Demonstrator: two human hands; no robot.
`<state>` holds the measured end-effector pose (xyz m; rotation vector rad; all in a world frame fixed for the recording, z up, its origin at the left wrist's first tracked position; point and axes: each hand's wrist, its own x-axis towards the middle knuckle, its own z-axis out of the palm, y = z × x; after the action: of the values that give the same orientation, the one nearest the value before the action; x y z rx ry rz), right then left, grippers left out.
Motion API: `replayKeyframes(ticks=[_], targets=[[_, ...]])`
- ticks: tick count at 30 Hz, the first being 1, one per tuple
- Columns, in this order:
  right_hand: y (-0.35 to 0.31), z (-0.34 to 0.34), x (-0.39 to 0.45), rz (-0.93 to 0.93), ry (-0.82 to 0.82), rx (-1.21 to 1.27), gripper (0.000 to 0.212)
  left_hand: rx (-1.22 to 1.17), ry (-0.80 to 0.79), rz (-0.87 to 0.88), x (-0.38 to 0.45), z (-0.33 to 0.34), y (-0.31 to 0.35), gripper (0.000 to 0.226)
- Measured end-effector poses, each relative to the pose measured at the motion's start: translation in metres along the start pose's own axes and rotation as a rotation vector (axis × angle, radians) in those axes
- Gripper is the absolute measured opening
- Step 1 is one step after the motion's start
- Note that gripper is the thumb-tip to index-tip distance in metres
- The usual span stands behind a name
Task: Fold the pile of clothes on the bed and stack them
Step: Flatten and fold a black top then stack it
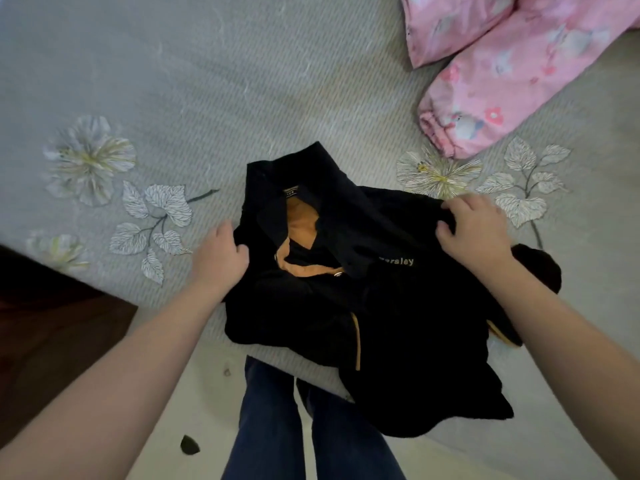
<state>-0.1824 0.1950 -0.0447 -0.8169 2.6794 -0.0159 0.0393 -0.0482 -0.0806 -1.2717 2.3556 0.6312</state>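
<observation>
the left hand (pixel 221 252) has its fingers curled into the left shoulder of a black polo shirt (pixel 346 299), and the right hand (pixel 472 230) pinches the right shoulder, fingers bent over the cloth. holding it at both shoulders looks meant to square the shirt and pull it flat, collar to the far side, before any fold is made; no fold is finished yet, judging by the rumpled body.

the shirt lies on the near edge of the bed (pixel 242 98), its lower part hanging off the edge toward the person's legs in blue jeans (pixel 273 420). tan lining shows inside the open collar and placket, and tan trim runs down a side seam. pale lettering on the right chest reads "ersley", its first letters hidden by a crease; the small neck label is too blurred to read.

far right on the grey flowered bedcover lies a pink printed garment (pixel 502 74) with an elastic cuff, well apart from the shirt and not folded.
</observation>
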Motion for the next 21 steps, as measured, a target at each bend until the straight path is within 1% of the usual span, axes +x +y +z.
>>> replayKeyframes(ticks=[1,3,4,5,6,7,8,10,11,12,13,15,16,17,19,20,21], targets=[[-0.012,0.002,0.012,-0.050,-0.027,0.018,0.046,-0.008,-0.016,-0.006,0.006,0.001,0.006,0.034],[-0.035,0.013,0.032,-0.111,-0.200,-0.090,0.057,0.070,-0.032,-0.010,0.012,0.005,0.009,0.029],[-0.046,0.019,0.038,-0.136,-0.265,-0.150,0.055,0.123,-0.041,-0.003,0.011,0.008,0.007,0.027],[-0.053,0.025,0.041,-0.166,-0.285,-0.194,0.047,0.157,-0.053,-0.007,0.008,0.010,0.004,0.026],[-0.057,0.030,0.043,-0.189,-0.277,-0.225,0.035,0.146,-0.060,-0.020,0.005,0.012,-0.001,0.026],[-0.058,0.033,0.043,-0.198,-0.260,-0.237,0.024,0.095,-0.062,-0.026,0.001,0.013,-0.005,0.026],[-0.057,0.034,0.041,-0.203,-0.245,-0.242,0.020,0.024,-0.056,0.001,-0.002,0.013,-0.009,0.025],[-0.052,0.028,0.035,-0.239,-0.240,-0.219,0.022,-0.129,-0.037,0.084,-0.010,0.001,-0.008,0.021],[-0.049,0.022,0.033,-0.243,-0.232,-0.161,0.023,-0.212,-0.026,0.102,-0.013,-0.009,-0.004,0.021],[-0.045,0.013,0.032,-0.209,-0.219,-0.053,0.024,-0.289,-0.002,0.115,-0.016,-0.022,0.003,0.024],[-0.043,-0.001,0.031,-0.148,-0.195,0.092,0.023,-0.346,0.025,0.131,-0.018,-0.036,0.012,0.025],[-0.040,-0.035,0.030,-0.043,-0.168,0.343,0.013,-0.415,0.079,0.188,-0.024,-0.069,0.035,0.022],[-0.039,-0.056,0.029,-0.025,-0.146,0.416,0.009,-0.444,0.110,0.232,-0.027,-0.087,0.050,0.020],[-0.037,-0.079,0.027,-0.017,-0.123,0.469,0.010,-0.470,0.146,0.280,-0.031,-0.106,0.067,0.020],[-0.032,-0.133,0.018,0.005,-0.087,0.503,0.013,-0.480,0.217,0.383,-0.042,-0.145,0.106,0.025],[-0.027,-0.161,0.012,0.000,-0.075,0.469,0.011,-0.466,0.246,0.438,-0.050,-0.165,0.126,0.028],[-0.021,-0.189,0.005,-0.014,-0.064,0.402,0.014,-0.454,0.270,0.490,-0.059,-0.185,0.146,0.030]])
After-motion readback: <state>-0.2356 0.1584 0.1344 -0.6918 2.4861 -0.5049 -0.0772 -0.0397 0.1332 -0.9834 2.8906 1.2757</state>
